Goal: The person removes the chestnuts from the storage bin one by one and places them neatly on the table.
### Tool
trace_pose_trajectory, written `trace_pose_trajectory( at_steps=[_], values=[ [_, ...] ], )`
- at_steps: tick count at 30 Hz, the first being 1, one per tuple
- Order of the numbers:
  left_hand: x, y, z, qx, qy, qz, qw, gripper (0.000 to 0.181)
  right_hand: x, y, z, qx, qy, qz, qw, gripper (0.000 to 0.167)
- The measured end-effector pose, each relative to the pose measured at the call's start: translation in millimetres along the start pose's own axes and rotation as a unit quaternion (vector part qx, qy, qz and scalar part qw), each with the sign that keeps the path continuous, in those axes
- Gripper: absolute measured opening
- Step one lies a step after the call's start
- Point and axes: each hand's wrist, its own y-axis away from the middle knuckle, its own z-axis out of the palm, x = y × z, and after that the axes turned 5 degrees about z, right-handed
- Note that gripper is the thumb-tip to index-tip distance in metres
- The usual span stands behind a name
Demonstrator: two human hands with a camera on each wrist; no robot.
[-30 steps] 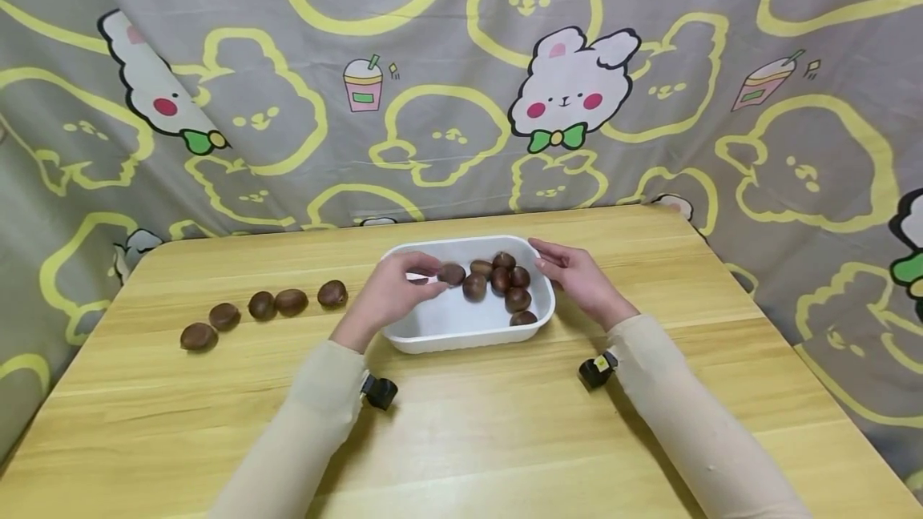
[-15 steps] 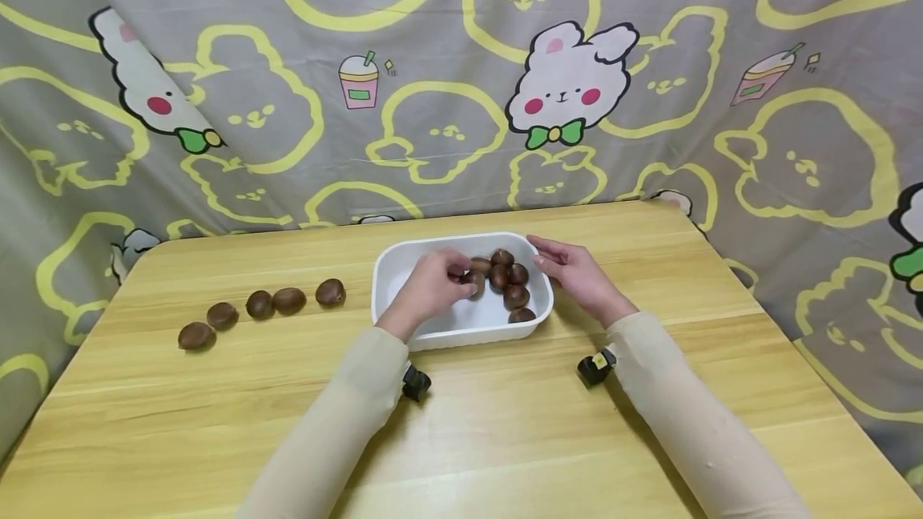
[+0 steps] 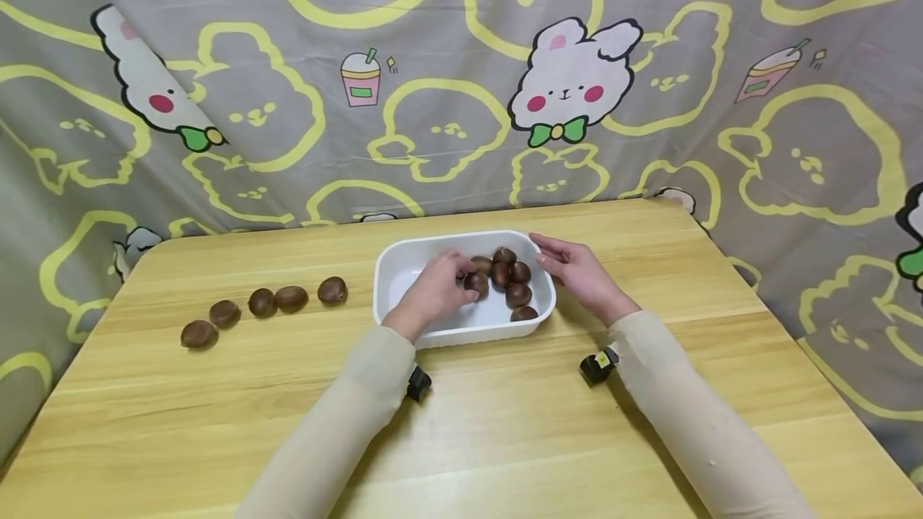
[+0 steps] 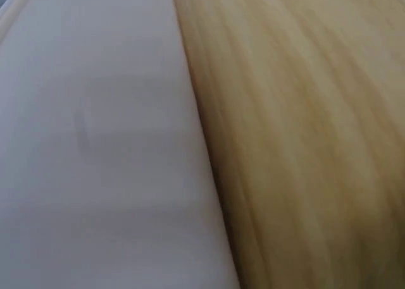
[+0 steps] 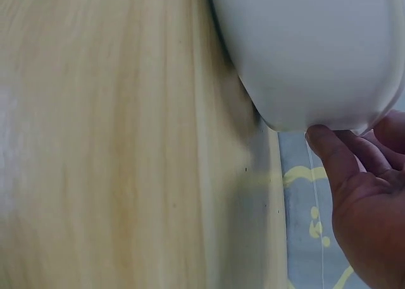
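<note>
A white rectangular tray (image 3: 454, 332) sits on the wooden table with several brown chestnuts (image 3: 517, 295) grouped toward its right side. My left hand (image 3: 435, 288) reaches into the tray, thumb and fingers at the left side of one chestnut (image 3: 477, 285), which it pinches. Anything under that palm is hidden. At the tray's right end my right hand (image 3: 586, 279) grips the rim. The right wrist view shows its fingertips (image 5: 318, 134) against the tray's outer wall. Only the white tray (image 4: 107, 150) and the tabletop appear in the left wrist view.
Several chestnuts (image 3: 292, 299) lie in a loose slanting row on the table (image 3: 505, 431), left of the tray. Behind the table's back edge hangs a grey curtain (image 3: 447, 38) with cartoon prints. A small black camera sits at each wrist.
My left hand has moved rightward inside the tray, from its left part to the chestnut group. A chestnut visible at its fingertips earlier no longer shows. The right hand stays at the tray's end.
</note>
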Motion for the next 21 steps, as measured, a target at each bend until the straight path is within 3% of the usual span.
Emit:
trace_pose_trajectory(
  at_steps=[11, 21],
  values=[
    [1.3, -2.5, 5.8, -0.008, 0.002, 0.020, 0.9998, 0.030, 1.4, -0.3, -0.5, -0.003, -0.021, -0.003, 0.9998, 0.048],
    [-1.3, -2.4, 8.4, -0.019, -0.005, 0.008, 0.9998, 0.036, 0.2, 0.1, 0.5, -0.002, -0.024, 0.005, 0.9997, 0.048]
  ],
)
